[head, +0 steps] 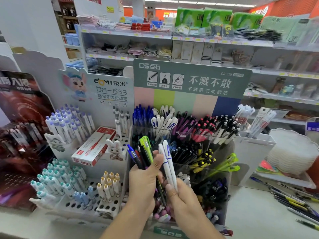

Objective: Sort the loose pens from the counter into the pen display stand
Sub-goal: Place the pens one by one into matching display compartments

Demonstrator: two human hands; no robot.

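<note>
From the head view, two bare hands are raised in front of the pen display stand (181, 171), a clear tiered rack under a green header card. The left hand (144, 178) has its grip closed round a fanned bundle of mixed pens (143, 156): two lime-green ones stand out, at least two blue ones lean to the left, and several dark barrels sit between them, too overlapped to count exactly. The right hand (181, 194) pinches two white pens (168, 163) with blue markings, held side by side and tilted slightly left, their lower ends between thumb and fingers. The two hands are just beside each other, the white pens rising close to the left thumb. Behind them the stand's back row holds separate clusters of blue, white, purple, red-black and white-black pens; lower compartments hold black-and-yellow pens and lime-green ones. To the left, a white perforated rack (77, 169) carries purple-capped, teal-capped and yellow-capped pens, and one red pen box (95, 147) lies on it. At the right, more loose pens (296, 202) lie scattered on the table (255, 214), too blurred to count
</note>
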